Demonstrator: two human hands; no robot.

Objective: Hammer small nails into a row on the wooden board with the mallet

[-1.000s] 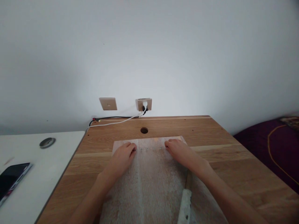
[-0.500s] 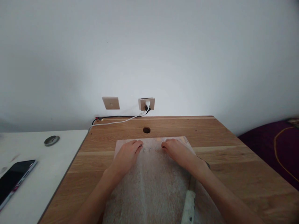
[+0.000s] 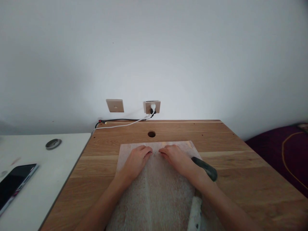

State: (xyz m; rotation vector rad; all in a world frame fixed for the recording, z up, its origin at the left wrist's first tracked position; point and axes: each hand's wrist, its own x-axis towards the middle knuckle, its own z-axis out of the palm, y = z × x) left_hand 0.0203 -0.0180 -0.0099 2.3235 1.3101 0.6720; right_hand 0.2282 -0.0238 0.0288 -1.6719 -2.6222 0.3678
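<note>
A worn, whitish wooden board (image 3: 149,192) lies flat in front of me. Near its far edge, my left hand (image 3: 138,158) is closed, fingertips pinched together, with a tiny dark bit showing at the tips. Facing it is my right hand (image 3: 176,158), also pinched, a small gap away. What either one holds is too small to name. A few dark specks sit on the board between the fingertips. Under my right forearm lies a hammer (image 3: 205,168) with a dark head and a whitish wrapped handle; the arm partly hides it.
The board rests on a brown wooden table (image 3: 240,179) with a round cable hole (image 3: 151,134). A white table (image 3: 69,154) on the left bears a phone (image 3: 16,179) and a small round lid (image 3: 53,144). Cables (image 3: 120,126) run along the wall to a socket (image 3: 156,107).
Both hands have come closer together over the board, the right moving left. More of the hammer's dark head shows beside my right forearm.
</note>
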